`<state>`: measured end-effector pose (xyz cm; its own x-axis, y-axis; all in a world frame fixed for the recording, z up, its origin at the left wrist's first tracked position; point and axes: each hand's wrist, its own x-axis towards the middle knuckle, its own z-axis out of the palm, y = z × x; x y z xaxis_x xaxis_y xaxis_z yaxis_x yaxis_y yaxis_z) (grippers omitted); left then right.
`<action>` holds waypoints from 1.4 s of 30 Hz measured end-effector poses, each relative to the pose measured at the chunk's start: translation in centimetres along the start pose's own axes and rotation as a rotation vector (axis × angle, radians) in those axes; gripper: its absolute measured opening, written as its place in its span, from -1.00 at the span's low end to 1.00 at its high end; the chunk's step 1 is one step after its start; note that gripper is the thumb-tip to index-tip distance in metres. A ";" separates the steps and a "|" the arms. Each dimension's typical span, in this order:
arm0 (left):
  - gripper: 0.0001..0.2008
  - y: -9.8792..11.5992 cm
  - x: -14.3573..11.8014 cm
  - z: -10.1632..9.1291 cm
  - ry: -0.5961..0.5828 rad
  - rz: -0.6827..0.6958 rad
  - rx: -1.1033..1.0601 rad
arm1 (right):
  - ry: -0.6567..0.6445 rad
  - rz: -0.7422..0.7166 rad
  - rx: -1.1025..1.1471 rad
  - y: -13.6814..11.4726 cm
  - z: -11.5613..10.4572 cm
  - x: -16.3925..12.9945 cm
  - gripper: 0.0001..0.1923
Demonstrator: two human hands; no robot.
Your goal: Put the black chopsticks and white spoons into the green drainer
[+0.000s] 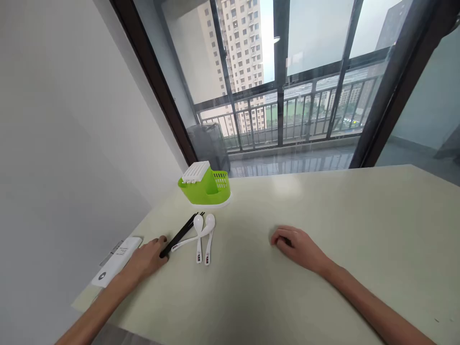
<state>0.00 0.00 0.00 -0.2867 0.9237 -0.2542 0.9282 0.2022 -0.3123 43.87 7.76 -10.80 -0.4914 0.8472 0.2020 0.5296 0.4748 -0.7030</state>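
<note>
My left hand (pixel 147 258) lies on the pale table (pixel 323 230) with its fingertips at the near end of a pair of black chopsticks (pixel 181 234). Whether it grips them I cannot tell. Just right of the chopsticks lie white spoons (pixel 201 235), bowls pointing away from me. Behind them stands a green cutlery holder (pixel 206 184) with a white slotted top. My right hand (pixel 298 247) rests on the table to the right, fingers curled down, nothing visible in it.
A white flat device (pixel 117 261) lies at the table's left edge by my left wrist. A grey wall runs along the left. Large windows with dark frames and a balcony railing (pixel 287 120) stand beyond the table's far edge.
</note>
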 end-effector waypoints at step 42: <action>-0.60 21.2 -7.0 -0.1 0.016 0.372 -0.999 | 0.171 0.056 0.272 1.0 0.2 0.2 -0.57</action>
<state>21.67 -2.13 -4.79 0.0513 0.9850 -0.1650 0.7324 0.0753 0.6767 44.19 8.43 -11.58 -0.3310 0.9089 0.2538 0.3368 0.3650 -0.8679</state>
